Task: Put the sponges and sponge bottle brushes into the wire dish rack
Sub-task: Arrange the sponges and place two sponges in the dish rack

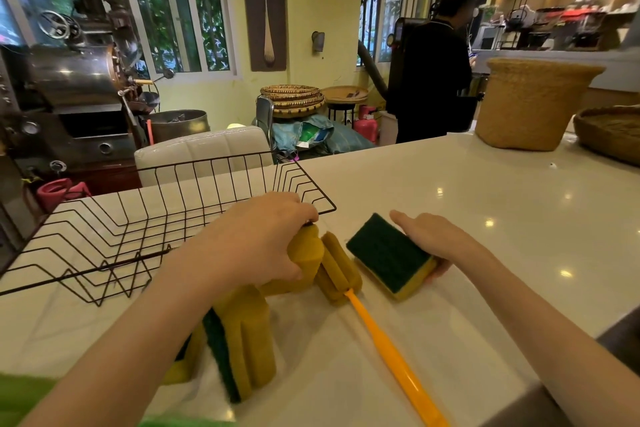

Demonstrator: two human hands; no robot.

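We see the wire dish rack [145, 218] standing on the white bench [467, 204] at our left, and as far as we can tell nothing lies in it yet, so we judge the task barely begun: every sponge and brush is outside the rack.

Our left hand [263, 239] is closed around a yellow sponge piece [308, 253] just beside the rack's near right corner; we judge it the head of a bottle brush or a sponge block, though the hand hides too much to say which. Our right hand [433, 239] cups the far edge of a green-topped sponge [388, 253], fingers curled under its yellow side, tilting it up off the bench. We take this grip as holding, not yet lifting clear.

Between the two hands lies a sponge bottle brush [337, 270], its ribbed yellow foam head near the rack and its orange handle [394, 357] running back toward us across the bench. Nearer us, under the left forearm, stand more sponges [239, 340] on edge, yellow foam with a dark green scouring face, packed against one another.

The foam looks soft and dry, so it should squash under a firm grip. All of these pieces remain to go into the rack.
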